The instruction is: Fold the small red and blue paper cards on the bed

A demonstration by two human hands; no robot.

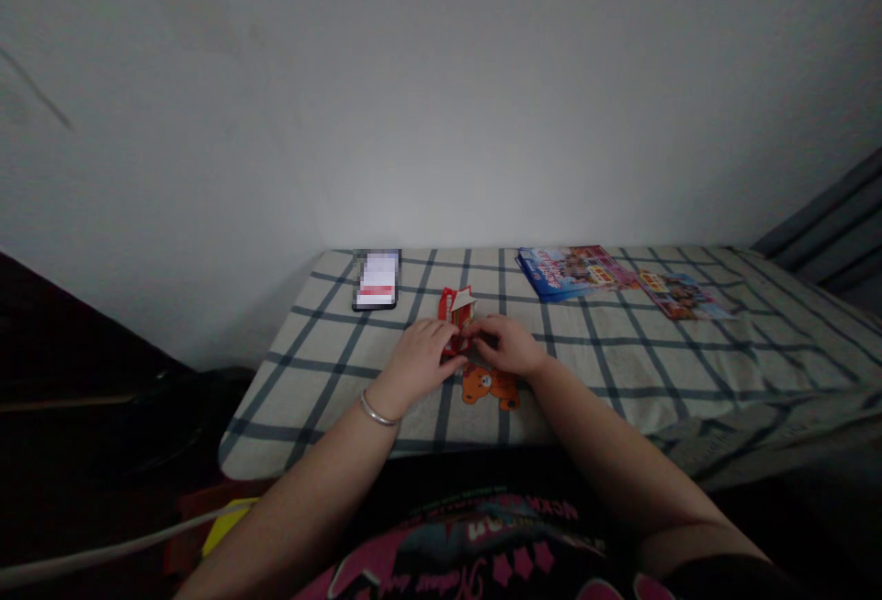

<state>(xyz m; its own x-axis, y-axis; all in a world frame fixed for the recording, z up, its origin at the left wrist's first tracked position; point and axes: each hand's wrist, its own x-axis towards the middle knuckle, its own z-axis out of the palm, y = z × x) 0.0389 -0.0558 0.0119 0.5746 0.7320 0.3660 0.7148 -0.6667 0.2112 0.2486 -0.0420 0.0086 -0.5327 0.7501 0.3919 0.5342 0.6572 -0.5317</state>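
Note:
A small red packet or carton [447, 306] with a pale, open-looking flap at its top lies on the checked tablecloth in front of me. I cannot make out its exact kind. From the left, my left hand [424, 356] closes over its near edge with thumb and fingers; a silver bangle circles that wrist. On the other side, my right hand [506, 345] has bent fingers, their tips pinched at the packet's right edge. Both hands cover its lower part. Just below them is an orange bear picture [489, 386] on the cloth.
A phone [377, 280] with a lit screen lies at the back left of the table [331, 398]. Glossy colourful booklets [565, 271] and another printed sheet [685, 295] lie at the back right. A pale wall [441, 104] rises behind; a cord [124, 545] hangs at lower left.

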